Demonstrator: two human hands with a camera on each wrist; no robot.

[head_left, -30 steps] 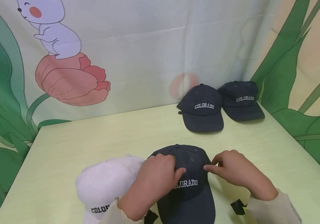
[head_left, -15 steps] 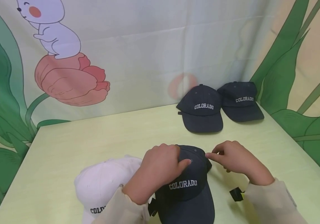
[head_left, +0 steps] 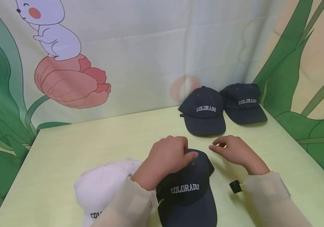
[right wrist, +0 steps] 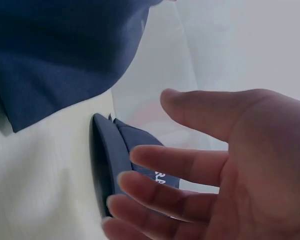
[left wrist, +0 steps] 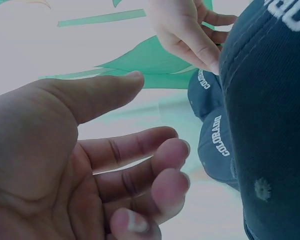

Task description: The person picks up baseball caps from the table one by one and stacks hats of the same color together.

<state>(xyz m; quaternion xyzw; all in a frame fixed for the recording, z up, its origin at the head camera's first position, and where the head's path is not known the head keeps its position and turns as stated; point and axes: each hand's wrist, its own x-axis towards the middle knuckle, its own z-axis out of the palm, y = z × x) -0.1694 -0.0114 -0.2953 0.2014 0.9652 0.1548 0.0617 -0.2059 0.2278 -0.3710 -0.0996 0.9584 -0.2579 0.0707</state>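
A dark navy baseball cap [head_left: 184,201] lettered COLORADO sits upright at the front of the table, brim toward me. Over the upper left of its crown hovers my left hand [head_left: 168,156], and the left wrist view shows that palm with nothing in its loosely bent fingers [left wrist: 135,145]. To the right of the crown, apart from it, is my right hand [head_left: 231,151]. The right wrist view shows its fingers [right wrist: 180,165] spread and holding nothing. Left of the navy cap lies a white cap [head_left: 102,186], partly hidden by my left sleeve.
Two more navy caps, a nearer one [head_left: 204,113] and one in the corner [head_left: 244,104], sit side by side at the back right of the pale table [head_left: 74,142]. Behind them hangs a printed cloth backdrop [head_left: 139,63].
Both hands have lifted up and away from the front navy cap, toward the back of the table. My right fingers have left its side. The caps stay in place.
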